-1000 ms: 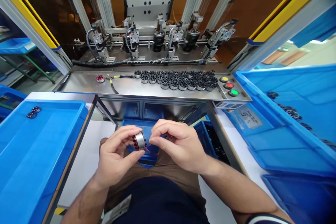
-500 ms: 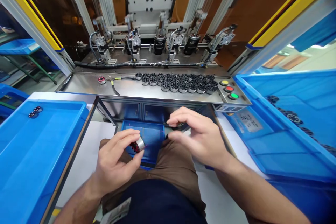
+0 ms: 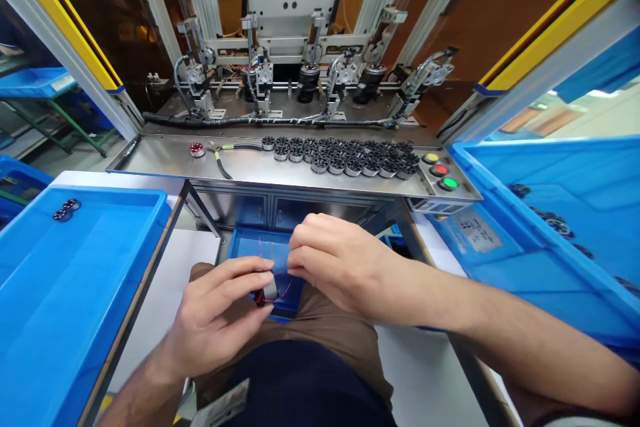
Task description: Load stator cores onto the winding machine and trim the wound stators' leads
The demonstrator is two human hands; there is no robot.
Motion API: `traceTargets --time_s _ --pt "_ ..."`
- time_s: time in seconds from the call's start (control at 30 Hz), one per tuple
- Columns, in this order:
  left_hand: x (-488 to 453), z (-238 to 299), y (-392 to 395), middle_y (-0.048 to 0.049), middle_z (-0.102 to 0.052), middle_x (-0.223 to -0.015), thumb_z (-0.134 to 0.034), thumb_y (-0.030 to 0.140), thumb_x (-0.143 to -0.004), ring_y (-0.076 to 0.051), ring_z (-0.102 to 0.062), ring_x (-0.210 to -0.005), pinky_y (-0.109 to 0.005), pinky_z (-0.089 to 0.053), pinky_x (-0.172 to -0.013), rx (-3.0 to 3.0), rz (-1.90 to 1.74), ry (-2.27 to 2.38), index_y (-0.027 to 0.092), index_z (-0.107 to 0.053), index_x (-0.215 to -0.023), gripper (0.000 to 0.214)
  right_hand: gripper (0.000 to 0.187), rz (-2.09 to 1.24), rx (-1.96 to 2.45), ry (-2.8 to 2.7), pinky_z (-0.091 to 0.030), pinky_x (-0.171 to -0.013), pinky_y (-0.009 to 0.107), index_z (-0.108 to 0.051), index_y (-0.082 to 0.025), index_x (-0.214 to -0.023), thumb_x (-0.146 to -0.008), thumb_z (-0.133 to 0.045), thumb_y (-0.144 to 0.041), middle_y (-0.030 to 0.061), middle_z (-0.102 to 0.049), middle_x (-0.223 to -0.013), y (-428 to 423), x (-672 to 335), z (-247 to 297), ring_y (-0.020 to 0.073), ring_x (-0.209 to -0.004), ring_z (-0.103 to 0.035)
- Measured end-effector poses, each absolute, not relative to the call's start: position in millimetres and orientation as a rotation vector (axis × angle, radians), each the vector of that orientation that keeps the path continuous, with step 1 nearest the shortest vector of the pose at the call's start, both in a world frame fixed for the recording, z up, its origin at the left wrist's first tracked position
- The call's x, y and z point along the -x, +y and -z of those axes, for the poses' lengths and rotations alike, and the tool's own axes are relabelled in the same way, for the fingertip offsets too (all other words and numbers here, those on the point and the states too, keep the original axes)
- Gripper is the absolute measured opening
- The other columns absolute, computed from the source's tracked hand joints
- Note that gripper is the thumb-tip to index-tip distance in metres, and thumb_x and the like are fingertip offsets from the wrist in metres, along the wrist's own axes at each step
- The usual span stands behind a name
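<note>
Between the thumb and fingers of my left hand [image 3: 215, 313] is a small round motor part [image 3: 269, 288] with a silver ring and a red-and-black face. A thin pink-red wire [image 3: 286, 291] runs from it toward my right hand [image 3: 345, 270], whose fingertips are pinched together at the wire's end. Both hands are above my lap, over a blue bin [image 3: 245, 243]. Beyond them, on the steel ledge [image 3: 240, 190], lie cutting pliers [image 3: 223, 163] with black-and-yellow handles, beside one red-faced motor part [image 3: 197, 149].
Rows of black-and-silver motor parts [image 3: 350, 153] cover the ledge's middle, left of yellow, red and green buttons [image 3: 440, 171]. Behind stands a machine with fixtures [image 3: 263, 80]. Blue trays flank me: the left tray [image 3: 100, 267] holds two parts, the right tray [image 3: 550, 280] several.
My right hand has come left and closed from an open curl to a pinch at the wire. My left hand still holds the motor part, nearly in place. The view has shifted slightly.
</note>
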State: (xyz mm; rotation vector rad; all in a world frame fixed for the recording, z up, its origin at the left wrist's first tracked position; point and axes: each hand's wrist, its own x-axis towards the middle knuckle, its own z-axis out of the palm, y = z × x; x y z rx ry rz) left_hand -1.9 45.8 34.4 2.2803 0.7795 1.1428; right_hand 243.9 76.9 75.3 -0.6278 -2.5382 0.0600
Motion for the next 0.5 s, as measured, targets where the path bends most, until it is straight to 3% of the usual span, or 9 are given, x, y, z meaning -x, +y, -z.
traceTargets --time_s 0.13,0.23,0.37,0.43,0.5 --pt "14.1 -28.9 42.2 -0.0092 -0.071 -0.120 -0.076 0.003 -0.076 -0.021 -0.069 -0.109 -0.033 -0.058 -0.096 -2.126 -1.173 0.828 0.024 -0.066 -0.121 0.051 0.026 -0.198 0.668 -2.741 -0.043 -0.067 0.029 -0.066 -0.014 -0.076 -0.098 -0.052 -0.018 0.0067 -0.063 -0.077 102.2 -246.2 -83.9 0.0167 -0.072 -0.051" --pt "20.5 -21.0 42.6 -0.0075 -0.071 -0.120 -0.075 0.006 -0.078 -0.022 -0.067 -0.114 -0.031 -0.060 -0.094 -1.859 -1.277 0.954 0.027 -0.070 -0.117 0.044 0.014 -0.311 0.808 -2.687 -0.048 -0.076 0.030 -0.069 -0.014 -0.089 -0.092 -0.066 -0.028 0.0078 -0.069 -0.088 146.3 -231.9 -89.0 0.0192 -0.083 -0.061" --pt "24.1 -13.8 49.5 -0.0070 -0.071 -0.122 -0.074 0.011 -0.082 -0.021 -0.070 -0.109 -0.027 -0.061 -0.088 -1.423 -1.433 1.047 0.027 -0.072 -0.113 0.035 0.040 -0.192 1.191 -2.382 -0.045 -0.100 0.033 -0.065 -0.013 -0.118 -0.090 -0.068 -0.041 0.0127 -0.068 -0.121 226.9 -179.5 -76.9 0.0229 -0.112 -0.062" --pt "26.5 -12.1 51.6 -0.0065 -0.073 -0.119 -0.073 0.014 -0.084 -0.020 -0.071 -0.106 -0.027 -0.060 -0.091 -1.305 -1.492 1.055 0.026 -0.073 -0.111 0.030 0.057 -0.180 1.362 -2.365 -0.039 -0.110 0.035 -0.057 -0.013 -0.133 -0.089 -0.068 -0.046 0.0159 -0.059 -0.139 259.8 -149.3 -60.1 0.0247 -0.130 -0.052" --pt "30.4 -10.9 50.8 -0.0065 -0.074 -0.117 -0.071 0.016 -0.085 -0.020 -0.071 -0.107 -0.027 -0.060 -0.091 -1.233 -1.542 1.074 0.025 -0.074 -0.108 0.025 0.076 -0.191 1.474 -2.362 -0.033 -0.115 0.045 -0.046 -0.010 -0.145 -0.086 -0.067 -0.054 0.0229 -0.045 -0.150 279.6 -125.2 -40.8 0.0329 -0.140 -0.041"
